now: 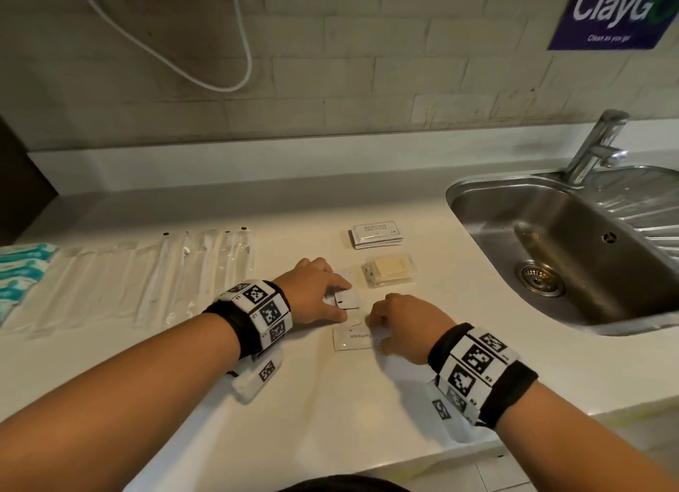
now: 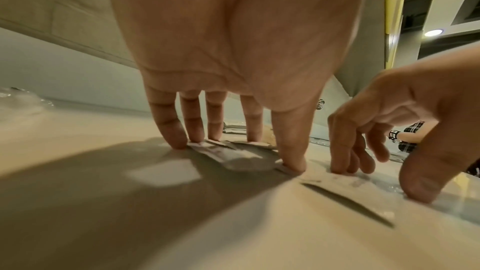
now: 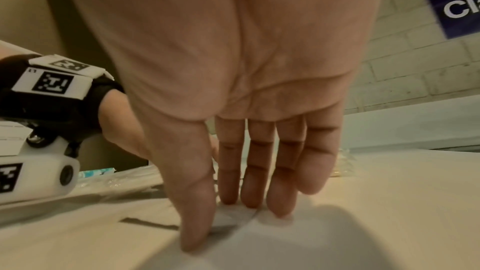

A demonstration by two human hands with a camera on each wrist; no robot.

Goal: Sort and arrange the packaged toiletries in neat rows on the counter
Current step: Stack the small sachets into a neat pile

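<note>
1. Clear-wrapped toothbrushes (image 1: pixel 154 274) lie in a row at the counter's (image 1: pixel 294 399) left.
2. Left hand (image 1: pixel 316 289), fingers straight, presses small white sachets (image 1: pixel 347 299).
3. Right hand (image 1: pixel 402 324), fingertips down, presses the toothpaste sachet (image 1: pixel 352 339).
4. Shampoo sachets (image 1: pixel 374 233) and soap (image 1: pixel 391 269) lie beside the sink (image 1: pixel 477 194).

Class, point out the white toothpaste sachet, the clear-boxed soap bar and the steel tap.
White toothpaste sachet (image 1: pixel 352 339): head view, printed face.
Clear-boxed soap bar (image 1: pixel 390 269): head view, bar's top.
Steel tap (image 1: pixel 596 147): head view, upright body.
</note>
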